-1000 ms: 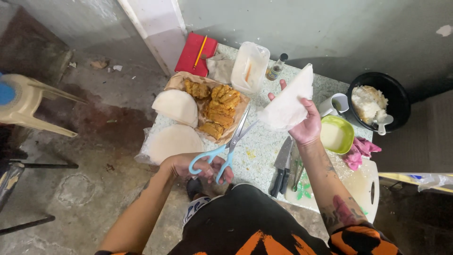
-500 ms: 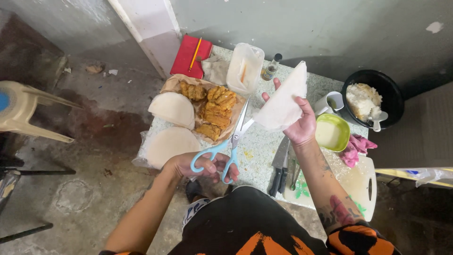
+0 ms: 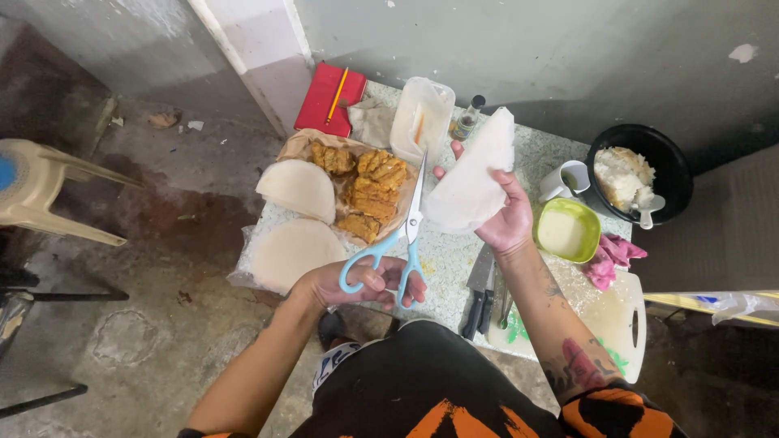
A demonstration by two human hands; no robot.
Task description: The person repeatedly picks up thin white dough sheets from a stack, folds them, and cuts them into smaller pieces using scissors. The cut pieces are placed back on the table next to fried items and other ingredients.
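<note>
We had the scissors in our left hand, fingers through the blue loops and blades near shut, tips pointing far. Our right hand pinched a folded white wrapper up over the bench, just right of the blades. Looked like the cutting step; next we'd probably need to open the blades and line them on the wrapper's edge. At the far side sat a red flat packet and a clear tub.

Small labelled bottle beside clear plastic tub.
</note>
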